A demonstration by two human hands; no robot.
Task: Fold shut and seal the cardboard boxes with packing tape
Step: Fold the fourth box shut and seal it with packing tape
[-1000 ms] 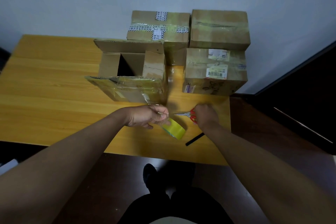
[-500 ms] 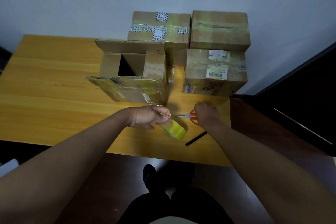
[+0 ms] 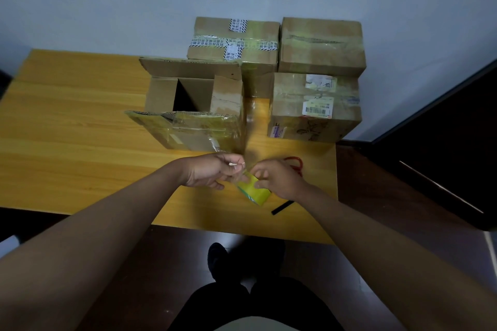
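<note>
Near the front edge of the yellow wooden bench [image 3: 67, 121], both hands meet over a roll of yellowish packing tape [image 3: 254, 191]. The left hand [image 3: 212, 172] pinches something small and pale at its fingertips, probably the tape's loose end, though it is too fine to make out. The right hand [image 3: 279, 179] curls round the roll and hides most of it. Red scissors [image 3: 294, 162] lie just behind that hand, largely covered. A black strip [image 3: 281, 207] lies beside the wrist. Behind the hands stands an open box [image 3: 193, 105], flaps up, its inside dark. Three taped boxes [image 3: 314, 105] are stacked against the wall; any beneath them are hidden.
</note>
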